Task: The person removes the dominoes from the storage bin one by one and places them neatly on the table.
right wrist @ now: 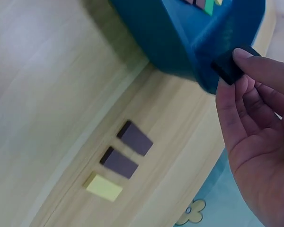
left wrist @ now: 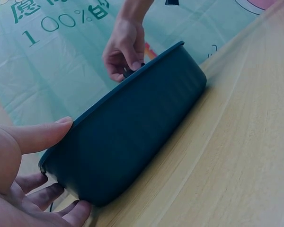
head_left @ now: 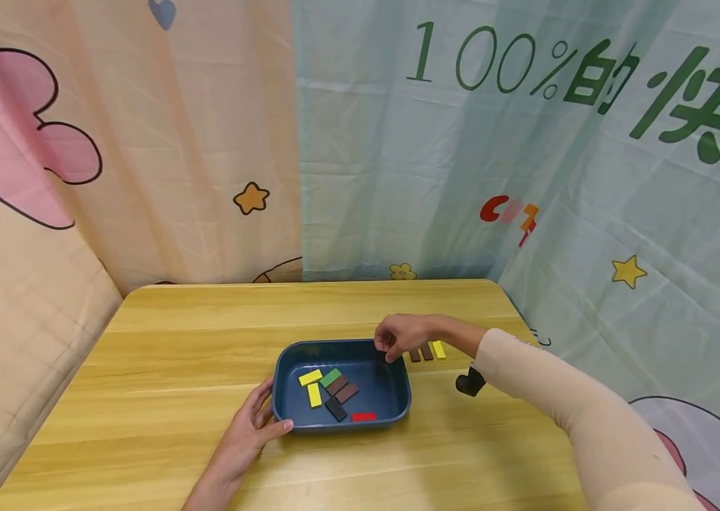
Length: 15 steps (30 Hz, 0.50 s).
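My left hand grips the left end of a dark blue plastic bin, thumb at the rim and fingers along the outer wall. Over the bin's far right corner, my right hand pinches a flat black block between thumb and fingers. Inside the bin lie a green block, a red block, another black block, two yellow ones and two brown ones. To the right of the bin, two brown blocks and a yellow block form a row on the table.
The wooden table carries everything. A small black object shows beside the right forearm, right of the bin. Printed curtains hang behind the table's back edge and along both sides.
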Each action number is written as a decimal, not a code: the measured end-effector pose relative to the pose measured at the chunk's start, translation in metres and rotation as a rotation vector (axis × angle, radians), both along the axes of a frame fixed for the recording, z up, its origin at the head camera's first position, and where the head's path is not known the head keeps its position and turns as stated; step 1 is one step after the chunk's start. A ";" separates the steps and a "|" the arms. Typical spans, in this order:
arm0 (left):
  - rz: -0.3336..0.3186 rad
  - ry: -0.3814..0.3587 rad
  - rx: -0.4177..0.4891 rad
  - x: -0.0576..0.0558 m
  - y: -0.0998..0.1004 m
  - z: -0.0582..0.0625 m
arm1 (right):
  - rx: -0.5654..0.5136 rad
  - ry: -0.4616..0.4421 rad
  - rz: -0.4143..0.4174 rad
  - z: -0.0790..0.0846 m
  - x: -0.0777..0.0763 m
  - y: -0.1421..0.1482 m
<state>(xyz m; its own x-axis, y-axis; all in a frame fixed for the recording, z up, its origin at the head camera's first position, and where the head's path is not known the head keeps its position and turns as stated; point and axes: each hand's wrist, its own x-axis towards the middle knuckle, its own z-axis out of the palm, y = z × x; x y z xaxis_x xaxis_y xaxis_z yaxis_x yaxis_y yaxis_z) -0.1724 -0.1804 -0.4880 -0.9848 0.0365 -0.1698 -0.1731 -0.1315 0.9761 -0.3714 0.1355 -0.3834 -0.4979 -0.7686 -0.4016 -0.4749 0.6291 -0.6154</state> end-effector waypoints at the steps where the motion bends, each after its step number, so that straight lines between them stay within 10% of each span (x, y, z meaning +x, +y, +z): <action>1: -0.005 0.007 0.002 0.000 0.000 0.000 | -0.005 -0.002 -0.019 0.001 -0.001 0.005; 15: -0.001 0.009 -0.001 0.000 -0.001 -0.002 | -0.137 -0.097 -0.313 -0.003 -0.019 0.071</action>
